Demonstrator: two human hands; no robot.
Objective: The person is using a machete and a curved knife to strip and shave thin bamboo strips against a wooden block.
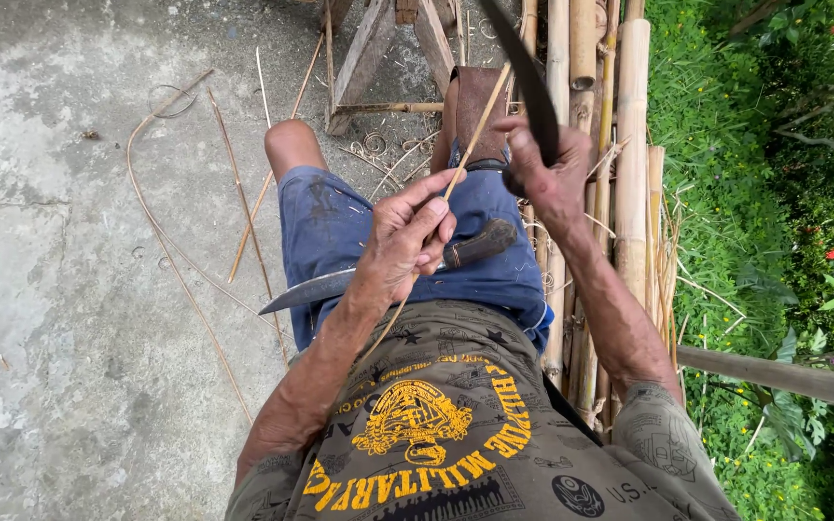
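The person sits outdoors above a grey concrete floor (60, 289) strewn with thin bamboo strips (243, 207) and curled shavings. At three o'clock runs a row of bamboo poles (632, 145), and beyond it green plants with small red flowers. At twelve o'clock stands a wooden trestle (378, 48).

The left hand (403, 241) has its fingers clamped on a thin bamboo strip (470, 145) that slants up toward one o'clock. The right hand (547, 169) is closed around a dark curved blade (528, 72), touching the same strip higher up. A large knife (388, 270) with a dark handle lies across the blue shorts (325, 227) on the lap, its point toward nine o'clock.
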